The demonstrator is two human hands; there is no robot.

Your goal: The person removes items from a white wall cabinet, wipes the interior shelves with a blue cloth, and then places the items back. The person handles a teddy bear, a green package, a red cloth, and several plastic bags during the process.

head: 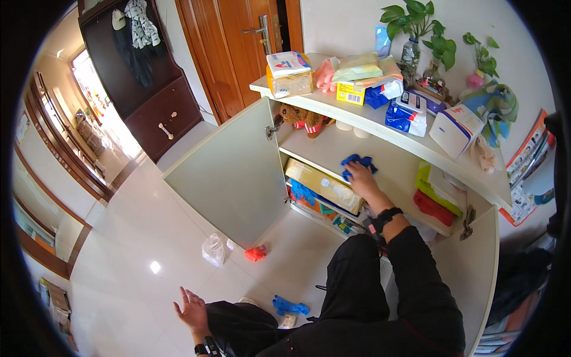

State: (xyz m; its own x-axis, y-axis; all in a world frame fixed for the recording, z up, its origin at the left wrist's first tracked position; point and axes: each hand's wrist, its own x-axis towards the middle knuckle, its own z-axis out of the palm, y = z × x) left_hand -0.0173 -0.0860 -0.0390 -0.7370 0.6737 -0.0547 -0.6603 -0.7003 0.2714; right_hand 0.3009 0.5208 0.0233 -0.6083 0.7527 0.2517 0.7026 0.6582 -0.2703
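Observation:
My right hand (pixel 362 178) presses on a crumpled blue cloth (pixel 359 164) on the upper shelf (pixel 321 149) of a white cabinet with both doors swung outward. My left hand (pixel 191 309) is held over the floor beside my knee, fingers apart, holding nothing. A brown teddy bear (pixel 299 117) sits at the shelf's left end. At its right end lie a red cloth item (pixel 432 208) and a green-and-white package (pixel 439 185). Under that shelf are a cardboard box (pixel 324 185) and a blue plastic bag (pixel 303 192).
Tissue packs (pixel 289 73), a tissue box (pixel 456 129) and plants in water (pixel 411 51) stand on the cabinet top. The left cabinet door (pixel 232 174) juts over the floor. A clear plastic bag (pixel 213 250), a red bag (pixel 254 254) and a blue glove (pixel 290 306) lie on the tiles.

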